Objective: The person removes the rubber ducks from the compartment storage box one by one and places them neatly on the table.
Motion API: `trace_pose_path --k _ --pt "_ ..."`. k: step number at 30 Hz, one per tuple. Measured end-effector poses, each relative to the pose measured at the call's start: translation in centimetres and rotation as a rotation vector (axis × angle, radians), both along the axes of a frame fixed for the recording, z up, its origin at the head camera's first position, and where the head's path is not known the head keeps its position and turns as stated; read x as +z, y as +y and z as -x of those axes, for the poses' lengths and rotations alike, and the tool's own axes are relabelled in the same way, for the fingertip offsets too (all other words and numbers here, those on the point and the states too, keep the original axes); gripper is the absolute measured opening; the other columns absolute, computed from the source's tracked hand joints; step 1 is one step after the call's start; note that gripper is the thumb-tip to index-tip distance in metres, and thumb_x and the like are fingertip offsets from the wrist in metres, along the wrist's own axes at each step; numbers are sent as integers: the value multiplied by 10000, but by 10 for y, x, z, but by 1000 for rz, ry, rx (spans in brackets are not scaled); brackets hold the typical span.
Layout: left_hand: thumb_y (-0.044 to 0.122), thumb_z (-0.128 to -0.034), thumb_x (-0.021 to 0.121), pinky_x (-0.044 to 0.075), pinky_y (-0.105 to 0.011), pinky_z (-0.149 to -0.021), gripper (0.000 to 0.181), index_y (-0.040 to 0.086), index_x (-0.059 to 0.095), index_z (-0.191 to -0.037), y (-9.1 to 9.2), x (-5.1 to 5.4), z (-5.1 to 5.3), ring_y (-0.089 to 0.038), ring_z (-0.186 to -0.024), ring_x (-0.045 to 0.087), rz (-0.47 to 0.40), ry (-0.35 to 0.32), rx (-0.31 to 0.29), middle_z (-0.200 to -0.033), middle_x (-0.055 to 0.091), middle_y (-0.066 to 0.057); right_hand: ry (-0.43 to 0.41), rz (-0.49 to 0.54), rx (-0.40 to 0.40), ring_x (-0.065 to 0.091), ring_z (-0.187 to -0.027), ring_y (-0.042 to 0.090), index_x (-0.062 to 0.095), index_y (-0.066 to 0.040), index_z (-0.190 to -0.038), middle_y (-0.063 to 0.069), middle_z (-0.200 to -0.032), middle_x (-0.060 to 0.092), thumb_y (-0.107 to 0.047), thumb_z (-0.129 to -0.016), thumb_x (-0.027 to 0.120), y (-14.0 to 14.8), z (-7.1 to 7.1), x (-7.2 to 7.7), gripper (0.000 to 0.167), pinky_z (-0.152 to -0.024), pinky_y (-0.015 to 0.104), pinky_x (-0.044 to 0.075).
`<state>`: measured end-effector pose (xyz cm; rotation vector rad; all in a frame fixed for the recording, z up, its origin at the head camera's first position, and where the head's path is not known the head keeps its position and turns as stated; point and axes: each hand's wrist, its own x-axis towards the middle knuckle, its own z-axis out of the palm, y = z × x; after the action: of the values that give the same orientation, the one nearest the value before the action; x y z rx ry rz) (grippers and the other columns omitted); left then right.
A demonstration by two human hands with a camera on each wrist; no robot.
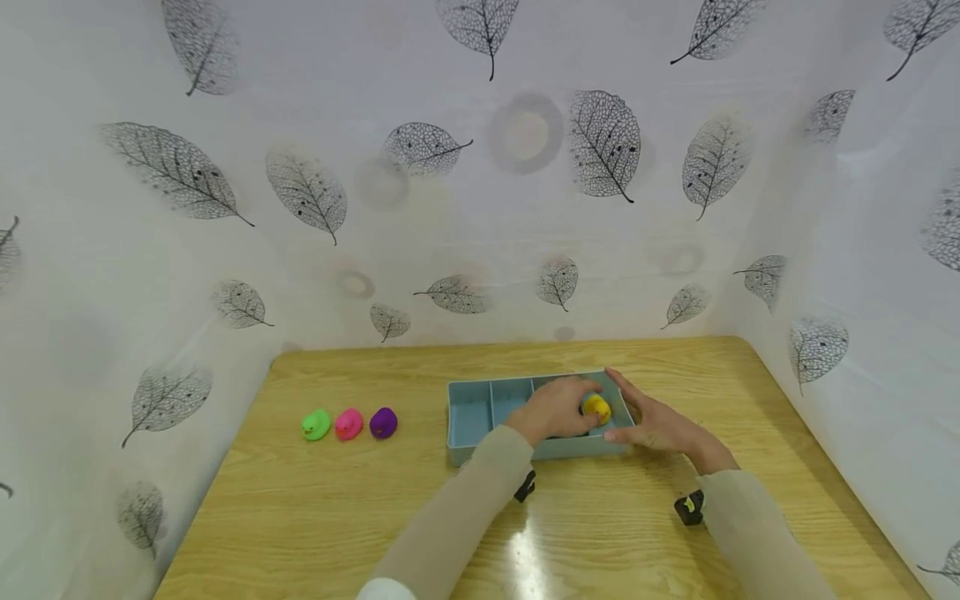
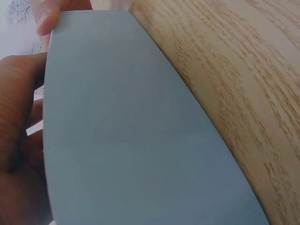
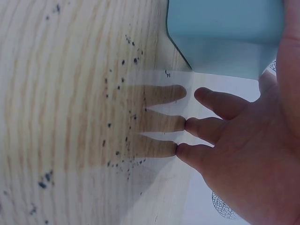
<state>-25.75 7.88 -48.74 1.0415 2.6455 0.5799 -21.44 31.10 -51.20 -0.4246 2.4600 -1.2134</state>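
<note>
A pale blue divided tray (image 1: 471, 455) stands on the wooden table. My left hand (image 1: 553, 410) reaches over its front wall into the right-hand part, thumb and fingers around a yellow rubber duck (image 1: 597, 408). From the left wrist, the tray's outer wall (image 2: 122, 112) hides the duck and the fingertips of the left hand (image 2: 16, 131). At the tray's right end, my right hand (image 1: 658, 425) holds it between thumb and forefinger, one at each corner. In the right wrist view the other fingers of the right hand (image 3: 243, 136) extend down beside the tray (image 3: 225, 33).
Left of the tray, a green duck (image 1: 317, 425), a pink duck (image 1: 348, 424) and a purple duck (image 1: 383, 423) stand in a row on the table (image 1: 315, 517). A leaf-patterned white sheet (image 1: 480, 225) encloses the back and sides.
</note>
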Motion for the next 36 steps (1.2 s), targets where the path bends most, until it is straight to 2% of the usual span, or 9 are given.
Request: trace_pose_path --k 8,17,22,27,32,36 --pt "356 -1012 708 544 -328 -1086 556 233 552 -1531 6 2 3 -133 -1316 627 23 -37 25 -1495 624 71 -5 24 1 67 -1571 592 -62 -358 -1691 225 -1764 -69 -325 -999 744 1 1 -1 1063 -1149 828 239" --pt "362 -983 746 540 -349 -1097 579 268 560 -1523 18 2 3 -148 -1355 604 104 -52 68 -1505 614 79 10 9 -2 102 -1569 588 -54 -374 -1690 238 -1763 -32 -328 -993 752 3 1 -5 1067 -1145 821 264" --pt "372 -973 748 557 -362 -1067 590 309 553 -1526 23 1 4 -152 -1339 609 158 -60 98 -1509 608 85 5 -7 -12 113 -1571 579 -51 -404 -1684 239 -1763 -18 -342 -991 753 2 2 -4 1064 -1149 809 280" --pt "375 -965 750 570 -368 -1030 595 322 554 -1524 26 0 6 -156 -1313 619 178 -59 112 -1503 611 84 0 11 -12 106 -1573 579 -55 -378 -1690 239 -1763 -27 -310 -1002 742 1 2 -3 1055 -1158 813 257" --pt "357 -954 759 579 -332 -897 586 312 575 -1508 28 0 6 -117 -1137 641 184 -58 130 -1455 643 79 1 28 -10 89 -1579 573 -50 -380 -1691 225 -1766 -36 -314 -998 747 1 3 -5 1058 -1172 818 219" --pt "350 -959 756 548 -314 -808 551 301 603 -1486 30 0 5 -111 -975 601 165 -73 163 -1393 674 77 3 31 -4 80 -1580 571 -53 -387 -1689 216 -1768 -50 -315 -994 752 2 4 -7 1066 -1180 810 216"
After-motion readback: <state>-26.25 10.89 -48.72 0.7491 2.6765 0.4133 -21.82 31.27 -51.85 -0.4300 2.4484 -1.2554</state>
